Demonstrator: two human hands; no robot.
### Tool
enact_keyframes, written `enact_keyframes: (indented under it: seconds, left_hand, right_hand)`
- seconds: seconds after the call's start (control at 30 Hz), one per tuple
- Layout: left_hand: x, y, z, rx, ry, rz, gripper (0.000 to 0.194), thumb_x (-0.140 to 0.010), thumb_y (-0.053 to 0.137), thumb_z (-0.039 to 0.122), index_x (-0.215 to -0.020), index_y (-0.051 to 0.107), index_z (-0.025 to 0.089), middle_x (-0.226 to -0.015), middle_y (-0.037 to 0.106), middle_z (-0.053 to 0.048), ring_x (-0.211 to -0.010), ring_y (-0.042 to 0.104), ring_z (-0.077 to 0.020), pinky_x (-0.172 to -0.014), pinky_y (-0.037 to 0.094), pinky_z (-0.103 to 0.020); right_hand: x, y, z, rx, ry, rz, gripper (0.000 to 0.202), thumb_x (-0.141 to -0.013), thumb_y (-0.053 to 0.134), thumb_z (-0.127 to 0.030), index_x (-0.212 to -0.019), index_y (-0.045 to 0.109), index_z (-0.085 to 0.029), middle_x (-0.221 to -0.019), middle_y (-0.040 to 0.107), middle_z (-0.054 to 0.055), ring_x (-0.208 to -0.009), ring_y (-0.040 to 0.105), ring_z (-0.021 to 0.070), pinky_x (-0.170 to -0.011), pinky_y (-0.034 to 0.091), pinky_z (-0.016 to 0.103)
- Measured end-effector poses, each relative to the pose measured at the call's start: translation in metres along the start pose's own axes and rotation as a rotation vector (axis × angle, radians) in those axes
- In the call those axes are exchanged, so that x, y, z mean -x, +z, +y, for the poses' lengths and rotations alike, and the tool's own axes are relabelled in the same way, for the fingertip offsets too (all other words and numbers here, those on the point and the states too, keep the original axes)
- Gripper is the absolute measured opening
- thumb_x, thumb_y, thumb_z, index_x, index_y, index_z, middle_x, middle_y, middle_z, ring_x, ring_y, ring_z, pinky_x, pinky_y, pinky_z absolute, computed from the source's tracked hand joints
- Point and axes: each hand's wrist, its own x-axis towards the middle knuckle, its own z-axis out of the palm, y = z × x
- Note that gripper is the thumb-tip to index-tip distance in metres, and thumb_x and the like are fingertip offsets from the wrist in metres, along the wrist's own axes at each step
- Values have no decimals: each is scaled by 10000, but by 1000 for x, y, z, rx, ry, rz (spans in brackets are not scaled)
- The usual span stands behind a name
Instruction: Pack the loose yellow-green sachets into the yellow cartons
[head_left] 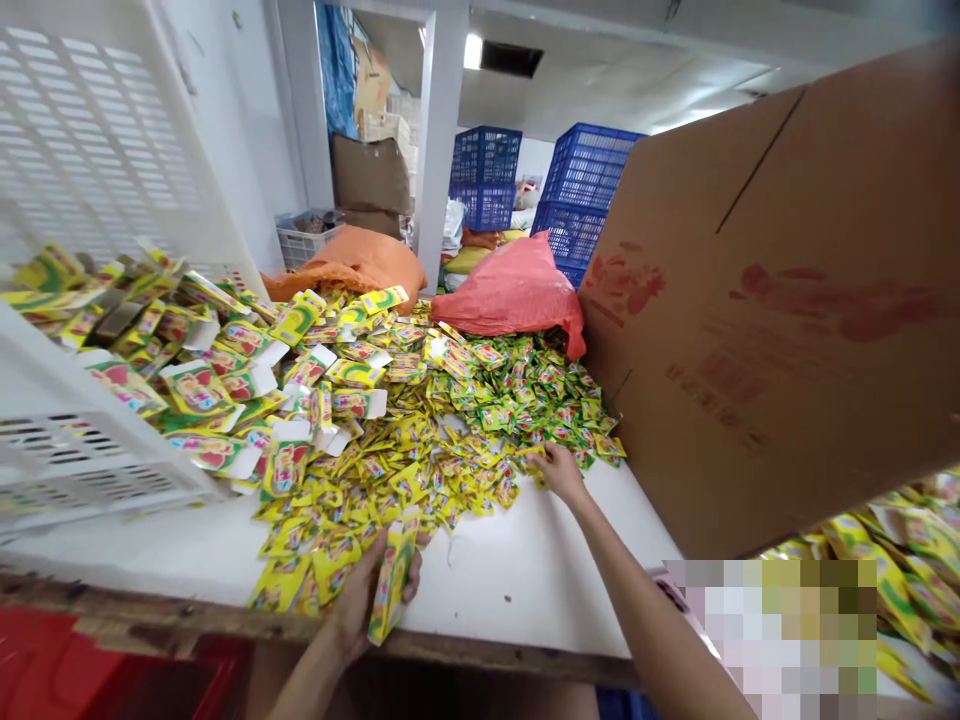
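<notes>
My left hand [364,598] is wrapped round a small yellow-and-green box [394,575] above the table's front edge. Farther forward and to the right, my right hand [559,470] has its fingers pinched at a yellow packet [534,452], at the border of the heap. Yellow packets [405,470] lie spread over the white table [510,590], with green packets [525,385] behind them on the right. Small cartons [199,390], several with white end flaps raised, spill out of a white crate [97,440] on the left.
A large brown cardboard box [750,300] stands at the right. Orange [367,262] and red [510,285] sacks lie behind the heap. Blue crates [589,175] are stacked farther back, beyond a white post [439,130]. More yellow packages [885,570] lie at the lower right.
</notes>
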Motion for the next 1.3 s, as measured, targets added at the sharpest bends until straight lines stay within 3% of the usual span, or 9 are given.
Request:
enact_keyframes:
  seconds: [0.2, 0.4, 0.5, 0.67, 0.8, 0.93, 1.03, 1.13, 1.3]
  left_hand:
    - [5, 5, -3, -116, 23, 137, 397, -666, 731, 260, -1026, 588, 173, -882, 691, -52, -778, 649, -186, -704, 499, -269]
    - [3, 3, -5, -105, 13, 113, 306, -692, 703, 312, -922, 613, 131, -905, 709, -105, -898, 651, -246, -810, 496, -350]
    - [2, 1, -7, -106, 33, 147, 300, -678, 712, 322, -883, 606, 129, -820, 716, -96, -808, 672, -232, -735, 514, -328]
    - [1, 0, -10, -166, 29, 268, 347, -592, 774, 318, -811, 581, 129, -686, 685, -46, -589, 644, -163, -546, 485, -255]
    - [0, 2, -11, -218, -20, 250, 405, -568, 784, 320, -862, 589, 123, -674, 672, -37, -578, 632, -156, -553, 479, -266]
    - [0, 5, -11, -271, -48, 196, 461, -548, 791, 318, -910, 598, 108, -667, 656, -26, -583, 619, -142, -590, 475, -268]
    - [1, 4, -11, -314, -36, 182, 437, -517, 800, 330, -832, 592, 109, -640, 642, -19, -562, 606, -139, -587, 473, -273]
    - [1, 2, -13, -344, -7, 170, 434, -501, 799, 352, -786, 570, 119, -619, 635, -18, -541, 592, -138, -559, 460, -267]
    - [0, 1, -14, -405, 9, 118, 416, -526, 781, 374, -779, 574, 117, -627, 626, -18, -546, 571, -125, -550, 439, -247]
  right_hand:
    - [-19, 18, 3, 121, 19, 57, 228, -626, 637, -284, -821, 586, -179, -933, 577, 87, -946, 485, 253, -811, 350, 333]
    - [5, 28, 7, 114, 30, 91, 372, -650, 606, -300, -999, 528, -199, -983, 571, 73, -977, 478, 254, -838, 357, 350]
    - [18, 32, 4, 70, 29, 103, 361, -657, 599, -346, -975, 530, -189, -997, 570, 88, -993, 484, 258, -840, 373, 344]
    - [36, 32, -15, -43, 29, 136, 321, -704, 548, -430, -912, 502, -188, -826, 574, 52, -776, 542, 227, -692, 428, 334]
    - [52, 32, -63, -167, 23, 175, 381, -802, 454, -469, -1052, 414, -184, -705, 518, -8, -544, 472, 150, -513, 398, 266]
    - [87, 47, -136, -452, -124, -31, 274, -846, 453, -417, -1033, 408, -222, -658, 467, -46, -454, 378, 103, -418, 316, 215]
    - [116, 59, -170, -421, -328, -219, 145, -869, 440, -312, -986, 435, -227, -803, 537, 0, -614, 505, 125, -544, 402, 228]
    - [131, 63, -175, -259, -479, -324, 92, -884, 384, -203, -948, 448, -219, -878, 556, 32, -799, 545, 164, -708, 430, 281]
    - [129, 52, -170, -90, -607, -413, 105, -880, 391, -159, -918, 468, -218, -876, 548, 38, -827, 536, 174, -716, 430, 289]
